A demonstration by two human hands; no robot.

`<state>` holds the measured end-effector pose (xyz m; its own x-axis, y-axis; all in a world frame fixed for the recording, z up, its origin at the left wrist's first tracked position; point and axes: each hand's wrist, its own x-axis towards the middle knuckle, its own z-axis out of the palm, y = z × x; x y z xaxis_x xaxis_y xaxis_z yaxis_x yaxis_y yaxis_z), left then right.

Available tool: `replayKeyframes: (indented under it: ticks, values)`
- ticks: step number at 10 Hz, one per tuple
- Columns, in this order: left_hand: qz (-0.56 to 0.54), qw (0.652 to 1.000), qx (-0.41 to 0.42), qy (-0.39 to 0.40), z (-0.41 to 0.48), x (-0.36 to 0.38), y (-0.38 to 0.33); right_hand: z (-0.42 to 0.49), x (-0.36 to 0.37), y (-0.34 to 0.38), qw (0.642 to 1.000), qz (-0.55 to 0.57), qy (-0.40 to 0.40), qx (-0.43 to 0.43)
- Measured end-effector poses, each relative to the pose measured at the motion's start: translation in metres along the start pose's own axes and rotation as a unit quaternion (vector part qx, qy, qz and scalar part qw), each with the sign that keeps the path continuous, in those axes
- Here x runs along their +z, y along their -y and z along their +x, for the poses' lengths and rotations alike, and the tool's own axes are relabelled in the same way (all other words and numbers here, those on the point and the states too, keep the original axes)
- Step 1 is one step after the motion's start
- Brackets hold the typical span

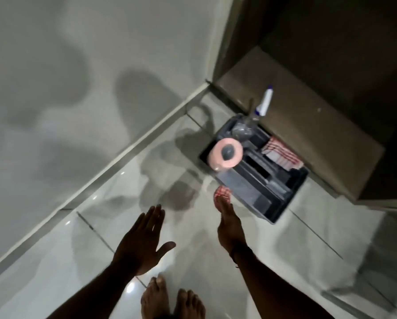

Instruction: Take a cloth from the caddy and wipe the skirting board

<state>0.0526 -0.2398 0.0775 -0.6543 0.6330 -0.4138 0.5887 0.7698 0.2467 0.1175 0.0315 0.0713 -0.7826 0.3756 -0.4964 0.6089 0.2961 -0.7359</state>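
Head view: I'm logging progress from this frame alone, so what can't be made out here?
- Right hand: fingertips hidden by a checked cloth; grip blurred.
- Caddy: compartments too dark; wrapped items behind the pink roll unidentifiable.
- Spray bottle: label too small.
- Skirting board: cleanliness unreadable in dim light; cut off lower left.

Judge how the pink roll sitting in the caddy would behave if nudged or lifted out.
The pink roll looks like a paper roll, so probably light and soft. It sits high at the caddy edge, so a nudge might tip it out. Being round, it would likely roll across the glossy floor.
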Motion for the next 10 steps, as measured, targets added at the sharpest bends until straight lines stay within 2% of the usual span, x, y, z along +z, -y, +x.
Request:
replayKeyframes:
  ticks: [1, 2, 3, 4, 5, 6, 7, 8, 9, 10]
  values:
    - [0.003, 0.998, 0.066, -0.008, 0.039, -0.018, -0.053, -0.011, -0.062, -0.004, 0.992, -0.031, -0.113, 0.05]
    - [-0.008, 0.991, 0.134, -0.002, 0.083, -0.015, -0.102, 0.003, -0.112, -0.028, 0.98, -0.059, -0.186, 0.044]
    - [0.002, 0.981, 0.194, -0.013, 0.125, -0.002, -0.138, 0.037, -0.148, -0.051, 0.972, -0.128, -0.198, 0.02]
    - [0.022, 0.97, 0.239, -0.036, 0.167, 0.018, -0.163, 0.078, -0.162, -0.074, 0.963, -0.146, -0.225, 0.013]
    - [0.053, 0.964, 0.256, -0.035, 0.201, 0.04, -0.177, 0.111, -0.161, -0.102, 0.962, -0.19, -0.196, 0.007]
    - [0.07, 0.965, 0.252, -0.028, 0.219, 0.062, -0.178, 0.127, -0.146, -0.125, 0.963, -0.217, -0.151, 0.042]
    - [0.076, 0.966, 0.246, -0.036, 0.221, 0.077, -0.174, 0.128, -0.122, -0.137, 0.945, -0.279, -0.166, 0.037]
    - [0.075, 0.966, 0.247, -0.03, 0.223, 0.076, -0.175, 0.127, -0.115, -0.133, 0.937, -0.302, -0.162, 0.066]
    - [0.071, 0.967, 0.242, -0.028, 0.217, 0.062, -0.169, 0.126, -0.125, -0.119, 0.938, -0.31, -0.116, 0.101]
    - [0.061, 0.971, 0.226, -0.056, 0.194, 0.028, -0.163, 0.106, -0.141, -0.093, 0.949, -0.273, -0.135, 0.082]
